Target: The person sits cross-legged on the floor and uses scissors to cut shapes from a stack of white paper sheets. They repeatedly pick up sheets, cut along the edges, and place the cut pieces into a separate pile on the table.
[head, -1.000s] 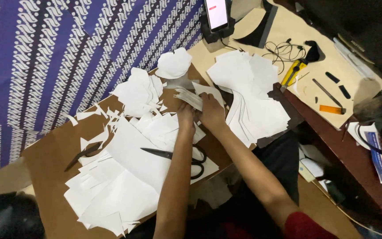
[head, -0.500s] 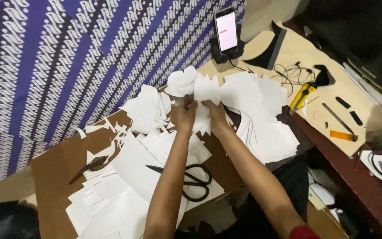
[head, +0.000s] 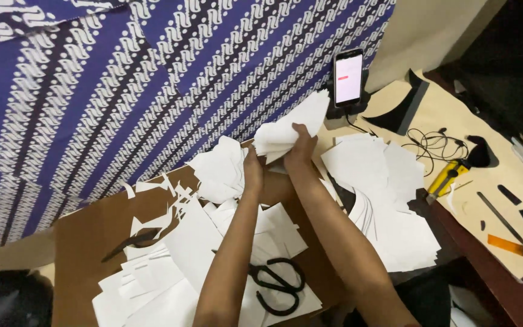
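Now my right hand (head: pixel 301 145) and left hand (head: pixel 253 171) pinch a bundle of white paper cut-outs (head: pixel 292 124), lifted above the brown board (head: pixel 86 233); more white sheets (head: pixel 388 200) lie heaped on my right; black scissors (head: pixel 276 283) rest on scraps below; a lit phone (head: pixel 348 77) stands against blue patterned cloth (head: pixel 152 79).

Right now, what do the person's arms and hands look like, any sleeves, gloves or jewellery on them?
Both forearms are bare up to the frame's lower edge. The left hand and right hand are ungloved; no rings, watch or bracelets show. No sleeves are visible.
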